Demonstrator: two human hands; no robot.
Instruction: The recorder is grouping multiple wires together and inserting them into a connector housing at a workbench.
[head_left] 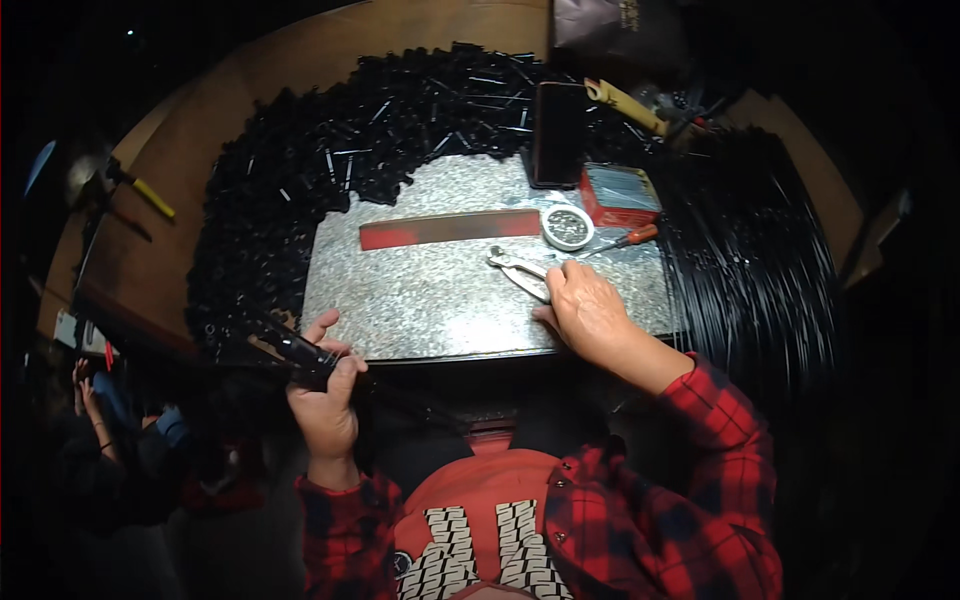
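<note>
My left hand (328, 410), low at the slab's near left corner, is closed round a long, shiny black rod-like piece (290, 345). Some of its fingers stick up, and the piece trails down toward my lap. Over the right half of the speckled stone slab (400, 300), my right hand (590, 312) grips the handles of silver pliers (524, 277), whose jaws point left and away from me. Beyond the jaws lies a flat red-and-brown bar (450, 230). A round white dish (567, 229) of small metal bits stands at the bar's right end.
Black parts (400, 120) heap round the slab's far and left sides; long black strips (750, 270) lie at right. Right of the dish are a red box (615, 208) and a screwdriver (636, 237). A dark phone-like slab (558, 135) stands behind. Another person's hands (88, 390) show far left.
</note>
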